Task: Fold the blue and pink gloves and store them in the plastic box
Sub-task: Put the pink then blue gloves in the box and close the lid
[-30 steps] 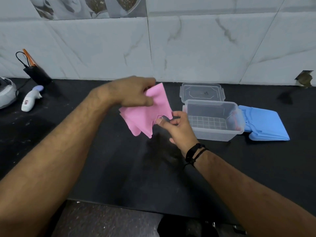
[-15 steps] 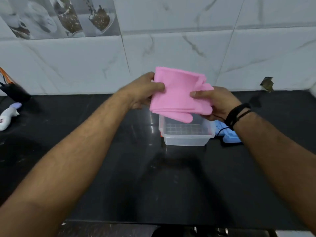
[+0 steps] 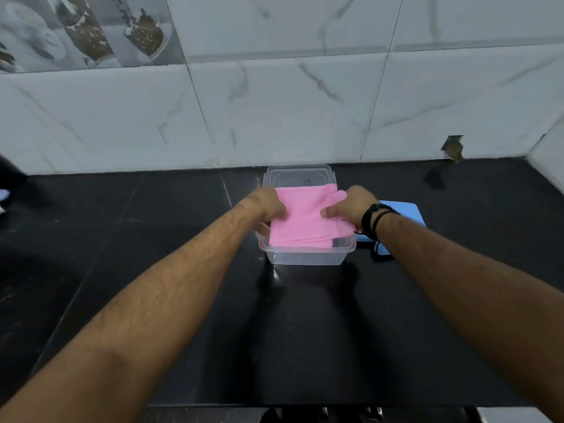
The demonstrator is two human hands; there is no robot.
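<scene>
Black table (image 3: 152, 239), marble-tile wall. We hold folded pink gloves (image 3: 305, 218) over plastic box (image 3: 305, 257), left hand (image 3: 268, 209) and right hand (image 3: 351, 206) each in clenched grip. Blue gloves (image 3: 406, 212) wait beside box. Next: lower, release, fetch blue.

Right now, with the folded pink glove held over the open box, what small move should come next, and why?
Probably press the pink glove down into the plastic box and then let go. The left hand and right hand grip its two sides, and it sits at rim level, with its near edge over the rim. The blue glove waits on the counter, right of the box.
</scene>
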